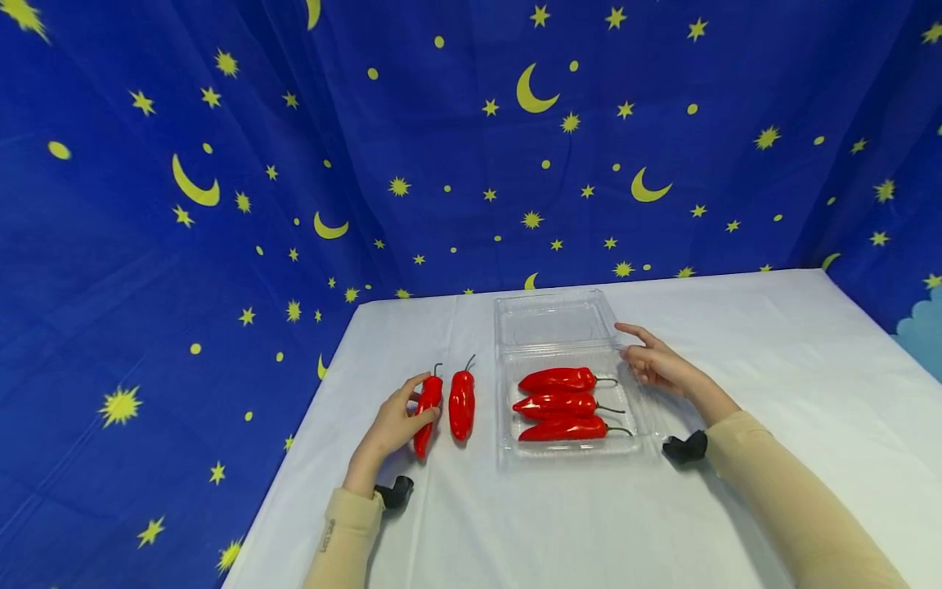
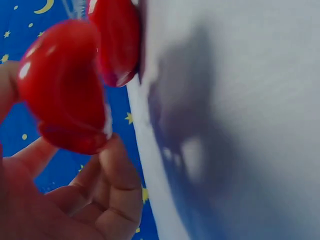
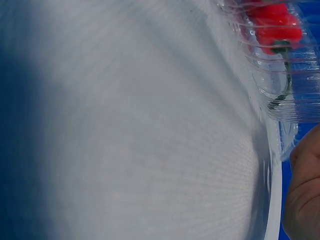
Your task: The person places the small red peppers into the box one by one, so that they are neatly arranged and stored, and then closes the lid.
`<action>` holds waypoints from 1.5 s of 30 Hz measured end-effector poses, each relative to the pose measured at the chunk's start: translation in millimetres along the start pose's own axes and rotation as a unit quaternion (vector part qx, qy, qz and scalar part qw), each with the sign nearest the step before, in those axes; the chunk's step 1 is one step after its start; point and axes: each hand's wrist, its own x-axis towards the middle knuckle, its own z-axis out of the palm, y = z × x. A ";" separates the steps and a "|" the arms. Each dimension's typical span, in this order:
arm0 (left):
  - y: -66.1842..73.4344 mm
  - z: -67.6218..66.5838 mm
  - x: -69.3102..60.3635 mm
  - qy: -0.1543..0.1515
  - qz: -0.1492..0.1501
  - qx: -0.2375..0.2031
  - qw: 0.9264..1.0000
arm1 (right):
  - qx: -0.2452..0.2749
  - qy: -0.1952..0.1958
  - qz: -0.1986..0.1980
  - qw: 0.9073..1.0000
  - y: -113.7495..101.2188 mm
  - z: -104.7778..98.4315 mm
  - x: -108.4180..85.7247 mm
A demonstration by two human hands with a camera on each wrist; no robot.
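My left hand (image 1: 393, 421) pinches a red chili pepper (image 1: 430, 401) between thumb and fingers, its stem pointing away from me. In the left wrist view this pepper (image 2: 65, 90) is seen end-on. Just right of it, a second red pepper (image 1: 462, 405) lies on the white cloth. A clear plastic clamshell container (image 1: 506, 450) stands with its lid (image 1: 552, 323) folded back; 3 red peppers (image 1: 555, 405) lie in it, stems to the right. My right hand (image 1: 658, 364) is at the container's right side near the hinge, index finger extended; whether it touches is unclear.
A white cloth (image 1: 456, 532) covers the table. Blue fabric (image 1: 471, 147) with yellow moons and stars hangs behind it and at both sides. Black wrist mounts (image 1: 684, 448) stick out from both sleeves, the right one close to the container's front right corner.
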 end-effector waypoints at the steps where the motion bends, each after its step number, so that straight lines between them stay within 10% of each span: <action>1: 1.5 -1.6 1.5 0.007 0.001 -0.003 1.000 | 0.002 -0.001 -0.001 1.000 -0.2 0.0 -0.3; 10: 29.3 -26.5 12.1 0.038 0.045 -0.101 0.993 | 0.011 0.001 0.002 1.000 -3.5 -0.4 -2.5; 22: 113.5 -47.8 16.8 -0.020 0.159 -0.219 0.962 | 0.002 0.006 0.002 1.000 -3.0 -1.3 -1.7; 32: 146.0 -33.1 29.1 -0.096 0.225 -0.228 0.942 | -0.002 0.010 0.010 1.000 -1.6 1.5 -1.1; 45: 143.7 18.4 66.4 -0.211 0.236 -0.187 0.930 | 0.002 0.010 0.013 1.000 -3.2 3.3 -2.3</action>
